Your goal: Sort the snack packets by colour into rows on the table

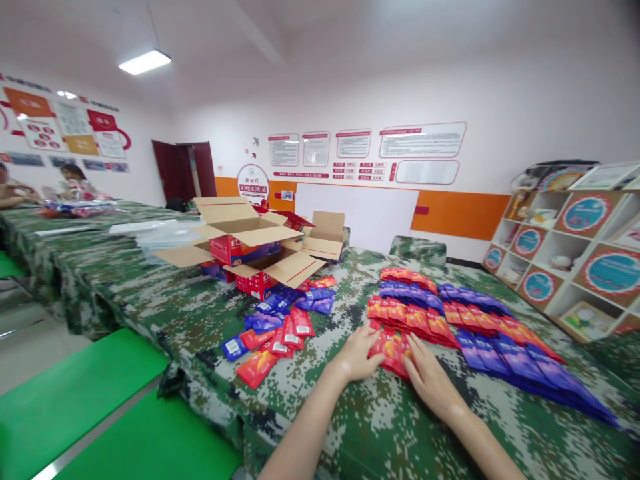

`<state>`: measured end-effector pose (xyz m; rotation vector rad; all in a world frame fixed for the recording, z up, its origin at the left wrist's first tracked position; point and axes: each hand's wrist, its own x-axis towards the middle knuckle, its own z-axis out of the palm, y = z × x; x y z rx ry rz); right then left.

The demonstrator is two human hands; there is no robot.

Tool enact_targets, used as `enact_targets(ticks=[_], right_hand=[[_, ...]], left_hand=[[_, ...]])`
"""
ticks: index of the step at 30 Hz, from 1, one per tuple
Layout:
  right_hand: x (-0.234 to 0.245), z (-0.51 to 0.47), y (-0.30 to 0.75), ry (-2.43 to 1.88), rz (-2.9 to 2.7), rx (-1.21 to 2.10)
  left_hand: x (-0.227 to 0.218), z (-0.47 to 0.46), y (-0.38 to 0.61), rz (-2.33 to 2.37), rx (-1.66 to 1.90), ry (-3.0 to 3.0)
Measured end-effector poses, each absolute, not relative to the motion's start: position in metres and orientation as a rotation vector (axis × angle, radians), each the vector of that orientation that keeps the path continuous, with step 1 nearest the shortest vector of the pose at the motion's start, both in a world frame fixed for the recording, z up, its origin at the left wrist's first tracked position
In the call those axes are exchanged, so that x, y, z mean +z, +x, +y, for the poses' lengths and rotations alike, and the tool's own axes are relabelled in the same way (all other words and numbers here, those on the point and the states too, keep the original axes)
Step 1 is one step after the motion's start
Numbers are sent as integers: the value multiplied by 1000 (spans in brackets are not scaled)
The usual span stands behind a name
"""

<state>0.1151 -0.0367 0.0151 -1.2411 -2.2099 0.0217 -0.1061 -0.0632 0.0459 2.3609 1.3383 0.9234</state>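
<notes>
A row of small red packets point(393, 348) with orange printing lies on the table in front of me. My left hand point(356, 355) presses on its left side, thumb towards me and fingers on the far edge. From the right, my right hand point(429, 372) holds the other side with fingers nearly straight; the fingertips on both sides partly cover the packets. Just beyond lie overlapping red packets point(413, 319) in a neat row, with more red and blue rows behind. Blue packets point(525, 363) are lined up on the right. Loose red packets point(257, 367) and blue packets point(280, 301) lie scattered to the left.
Opened cardboard boxes point(250, 250) are stacked beyond the loose packets. Clear plastic containers point(160, 239) stand behind them on the camouflage tablecloth point(200, 327). Green benches point(85, 380) line the left side. Another person point(75, 181) sits at the far left end. Shelves point(565, 247) stand at right.
</notes>
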Motion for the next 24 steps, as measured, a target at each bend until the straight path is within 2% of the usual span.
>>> enact_targets(ticks=[5,10,16,24], right_hand=[[41,4,60,-1127,-2181,269],[50,88,-19,-1195,-2089,575],[56,177,-93,-1434,-2173,485],[51,247,-145,-1131,-2498,435]], left_hand=[[70,-51,-149,1491,1007,2309],[69,-40,-187,1645,880,2285],[54,8,-204,1764,762,2166],[69,116,-212,2108,349,2084]])
